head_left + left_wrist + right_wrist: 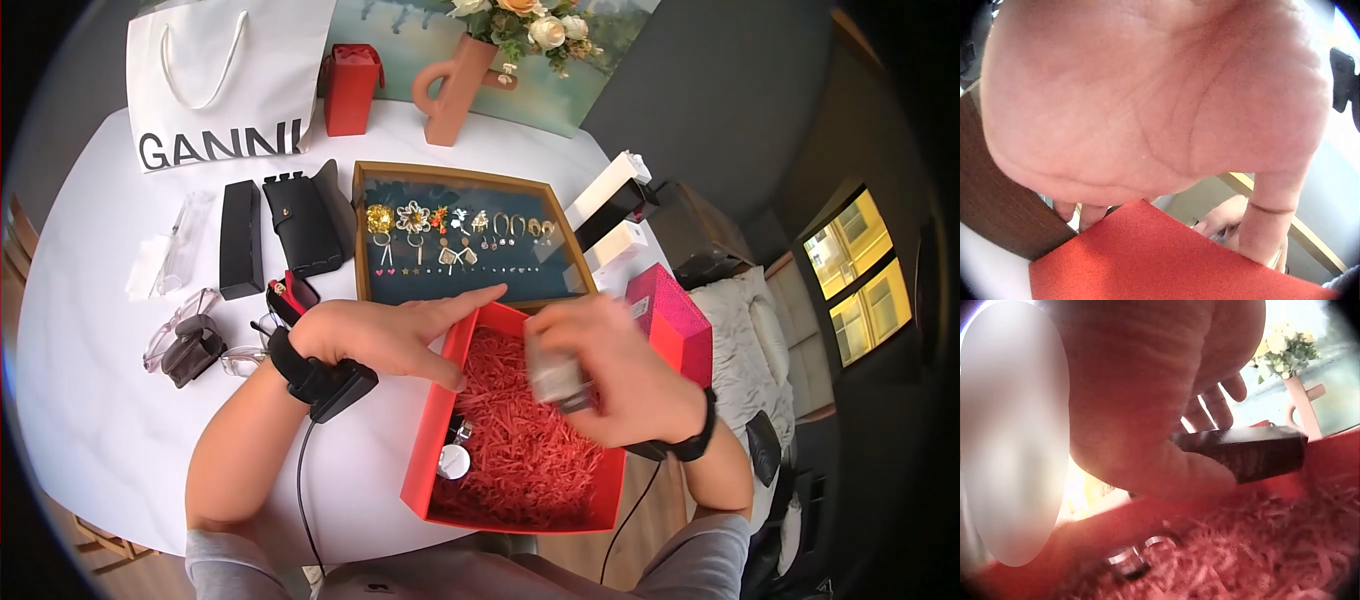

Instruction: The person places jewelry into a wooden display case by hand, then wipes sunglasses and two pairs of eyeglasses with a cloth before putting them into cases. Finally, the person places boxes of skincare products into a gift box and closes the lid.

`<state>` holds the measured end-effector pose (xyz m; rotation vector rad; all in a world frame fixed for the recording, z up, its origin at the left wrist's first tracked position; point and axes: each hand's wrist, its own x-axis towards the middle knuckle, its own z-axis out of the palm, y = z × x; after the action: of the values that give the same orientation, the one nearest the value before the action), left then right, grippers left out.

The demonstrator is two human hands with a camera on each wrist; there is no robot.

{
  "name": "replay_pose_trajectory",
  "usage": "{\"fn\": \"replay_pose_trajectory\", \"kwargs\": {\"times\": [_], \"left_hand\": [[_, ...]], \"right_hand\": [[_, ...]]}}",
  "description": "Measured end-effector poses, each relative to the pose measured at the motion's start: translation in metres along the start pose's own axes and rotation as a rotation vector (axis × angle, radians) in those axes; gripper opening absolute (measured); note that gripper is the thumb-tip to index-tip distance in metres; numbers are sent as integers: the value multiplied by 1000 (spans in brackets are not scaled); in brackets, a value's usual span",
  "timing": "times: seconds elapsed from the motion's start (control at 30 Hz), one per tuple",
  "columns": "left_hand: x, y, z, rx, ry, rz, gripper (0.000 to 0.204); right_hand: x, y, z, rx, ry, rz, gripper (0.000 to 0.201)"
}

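Note:
My left hand [385, 335] straddles the left wall of a red box [432, 455], with its thumb inside and its index finger stretched along the far corner. In the left wrist view the palm covers the wall's top edge. Red paper shreds [520, 450] fill the box. Above them my right hand [640, 385] grips a small block-shaped thing [553, 372], blurred and greyish here. The right wrist view shows it as a dark, shiny box-like piece [1254, 453] between thumb and fingers. A white-faced watch [454, 461] lies against the box's left wall.
A framed jewellery display [475, 288] lies behind the box. To the left are glasses [165, 330], a black case [303, 222] and a long black box [240, 240]. A white bag [230, 90], red gift box [350, 92] and flower vase [458, 90] stand behind. A pink box [680, 305] is right.

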<state>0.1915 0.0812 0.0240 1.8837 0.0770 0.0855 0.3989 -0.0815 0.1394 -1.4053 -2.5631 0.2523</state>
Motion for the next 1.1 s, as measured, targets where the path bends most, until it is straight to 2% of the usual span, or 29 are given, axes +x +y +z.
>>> {"fn": "replay_pose_trajectory", "kwargs": {"times": [0.07,0.13,0.2,0.23,0.3,0.4,0.43,0.5,0.63,0.7,0.8,0.87,0.93,0.97,1.03,1.07,1.1], "left_hand": [[1,-1,0,-47,-15,2,104],[1,-1,0,8,-4,-21,104],[1,-2,0,-3,-7,-16,104],[1,-3,0,-14,-5,-15,105],[1,-2,0,11,-4,-9,105],[1,0,0,31,-2,-9,105],[1,1,0,29,-6,-13,105],[2,1,0,13,-10,-14,105],[1,-2,0,-3,-3,-22,105],[0,6,-2,-31,-21,-58,104],[0,8,-2,-51,-38,-94,104],[-1,7,-2,-44,-37,-96,104],[-1,9,-3,-12,-37,-112,104],[1,7,-3,-15,-39,-113,104],[1,3,-3,-23,-37,-67,104],[0,3,-3,-33,-34,-79,104],[0,3,-3,-14,-30,-83,103]], "right_hand": [[-20,17,-6,265,336,94,64],[-27,34,-23,354,558,313,65],[-33,73,-28,431,666,475,61],[-45,101,-25,424,668,477,61],[-69,154,-13,296,526,835,56],[-70,178,5,256,528,1035,55],[-71,189,10,254,531,1038,55],[-70,208,14,251,405,1157,47],[-52,217,27,404,424,1288,49],[-59,240,35,450,397,1307,50],[-63,243,39,497,349,1315,55],[-59,229,35,499,328,1305,57],[-55,209,28,375,390,1316,62],[-60,212,26,376,387,1320,62],[-77,224,20,37,345,1217,62],[-76,218,20,48,332,1216,62],[-76,208,18,-222,439,1004,56]]}}
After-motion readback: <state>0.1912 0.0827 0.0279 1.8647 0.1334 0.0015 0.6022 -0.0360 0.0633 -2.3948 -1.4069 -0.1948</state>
